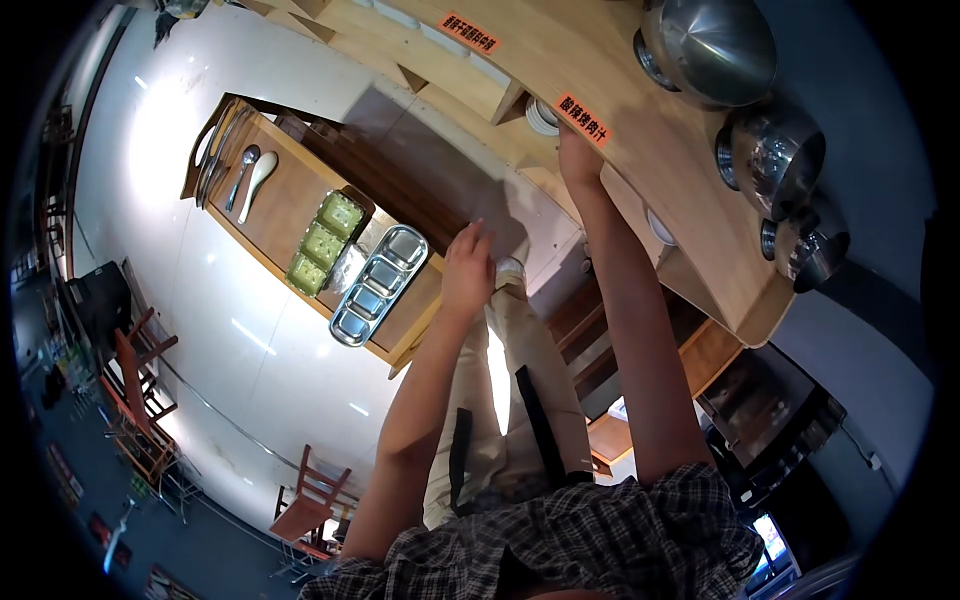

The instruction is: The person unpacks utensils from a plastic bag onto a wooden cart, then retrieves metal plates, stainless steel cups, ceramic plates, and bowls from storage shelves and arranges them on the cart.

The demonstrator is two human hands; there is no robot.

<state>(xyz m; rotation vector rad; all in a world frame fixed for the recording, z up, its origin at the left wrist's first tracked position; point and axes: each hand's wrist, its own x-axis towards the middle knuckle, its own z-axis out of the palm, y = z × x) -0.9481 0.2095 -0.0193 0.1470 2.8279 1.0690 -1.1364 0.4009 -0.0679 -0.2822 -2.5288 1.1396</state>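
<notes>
My right arm reaches up to the wooden shelf (pixel 690 190). The visible part of my right hand (pixel 578 155) goes in under the shelf's top, below an orange label (pixel 583 119), so its fingers are hidden. A stack of white dishes (pixel 541 117) sits in the compartment beside it. My left hand (pixel 470 268) hangs in front of my legs with nothing in it, fingers loosely apart. Closest to it is a metal compartment tray (pixel 380 285) on a wooden cart (pixel 290 215). A green three-section tray (pixel 325 243) stands alongside the metal one.
Shiny metal bowls on feet (pixel 710 50) line the shelf top at right. A white spoon (pixel 258 186) and a metal spoon (pixel 241 176) lie on the cart. Wooden chairs (pixel 305 500) stand farther off on the pale floor (pixel 230 330). A lit screen (pixel 770 538) shows at lower right.
</notes>
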